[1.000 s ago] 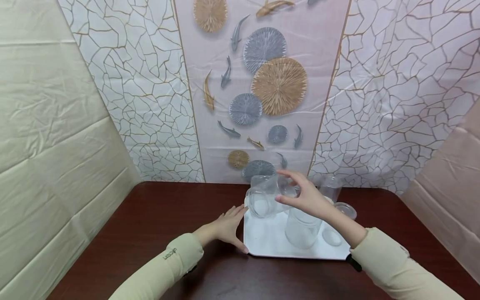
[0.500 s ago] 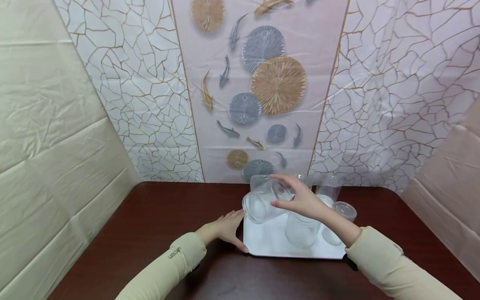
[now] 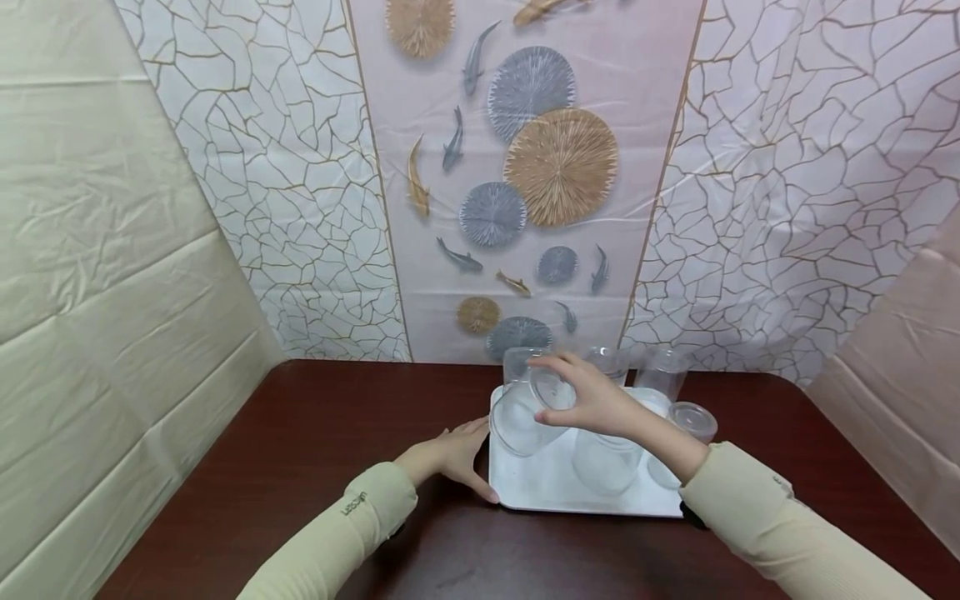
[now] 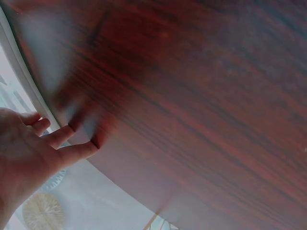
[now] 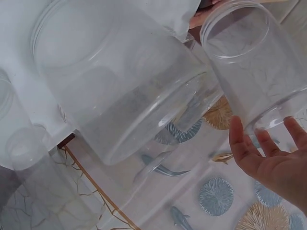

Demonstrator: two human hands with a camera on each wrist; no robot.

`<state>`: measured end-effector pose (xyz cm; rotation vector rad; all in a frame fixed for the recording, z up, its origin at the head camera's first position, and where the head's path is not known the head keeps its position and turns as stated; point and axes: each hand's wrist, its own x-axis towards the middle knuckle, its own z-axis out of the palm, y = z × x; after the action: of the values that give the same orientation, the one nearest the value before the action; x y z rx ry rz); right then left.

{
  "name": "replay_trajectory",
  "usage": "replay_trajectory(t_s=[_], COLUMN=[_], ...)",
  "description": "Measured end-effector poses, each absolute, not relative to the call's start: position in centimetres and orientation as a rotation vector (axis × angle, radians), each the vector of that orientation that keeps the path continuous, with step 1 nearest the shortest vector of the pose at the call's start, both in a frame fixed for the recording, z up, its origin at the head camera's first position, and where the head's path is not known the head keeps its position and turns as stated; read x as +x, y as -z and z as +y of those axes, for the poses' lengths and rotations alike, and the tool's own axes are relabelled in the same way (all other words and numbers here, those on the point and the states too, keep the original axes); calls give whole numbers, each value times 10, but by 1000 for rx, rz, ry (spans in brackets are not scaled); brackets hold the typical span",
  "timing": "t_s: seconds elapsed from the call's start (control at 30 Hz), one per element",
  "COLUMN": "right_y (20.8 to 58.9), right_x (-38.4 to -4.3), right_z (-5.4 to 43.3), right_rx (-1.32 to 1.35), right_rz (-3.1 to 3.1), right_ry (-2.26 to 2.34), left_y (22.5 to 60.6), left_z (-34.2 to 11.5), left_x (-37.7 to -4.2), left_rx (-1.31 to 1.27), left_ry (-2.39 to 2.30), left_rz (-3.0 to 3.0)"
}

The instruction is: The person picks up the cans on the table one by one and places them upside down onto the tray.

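Note:
My right hand [image 3: 600,398] grips a clear, see-through jar [image 3: 519,425] by its base end. The jar is tilted above the left part of a white tray [image 3: 525,483], its wide mouth facing left and down. In the right wrist view the fingertips of the right hand [image 5: 273,160] curl against the base of this jar [image 5: 254,76]. Along the tray's left edge lies my left hand [image 3: 456,458], thumb at the front corner and fingers stretched towards the back. The left wrist view shows the left hand's fingers [image 4: 76,151] spread beside the tray rim.
Another clear jar [image 3: 603,471] stands on the tray's front middle, partly behind the right wrist. More clear jars stand along the back, one at the right rear [image 3: 663,375]. A smaller clear container [image 3: 692,421] is at the right. The dark red-brown table [image 3: 337,433] extends around the tray.
My right hand has shifted left and slightly nearer with the jar, whose mouth has dropped lower over the tray's left side. My left hand has stayed at the tray edge.

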<state>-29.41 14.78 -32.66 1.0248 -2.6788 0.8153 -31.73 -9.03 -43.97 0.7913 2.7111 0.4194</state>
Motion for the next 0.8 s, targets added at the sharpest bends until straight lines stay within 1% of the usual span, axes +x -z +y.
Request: replay_trajectory(t_s=[0.2,0.53,0.8], right_y=[326,329,334], right_x=[-295,-303,-307], right_z=[148,145,140], right_rx=[1046,1115,1170], right_rz=[-2694,-2755,-2822], right_ry=[-760,-613,-536], left_y=[446,437,438], left_z=[-91,-89,-88], left_x=[-319,-316,-317], left_rx=[799,788,761], left_ry=[-391,-406,-385], left_rz=[2735,2711,2704])
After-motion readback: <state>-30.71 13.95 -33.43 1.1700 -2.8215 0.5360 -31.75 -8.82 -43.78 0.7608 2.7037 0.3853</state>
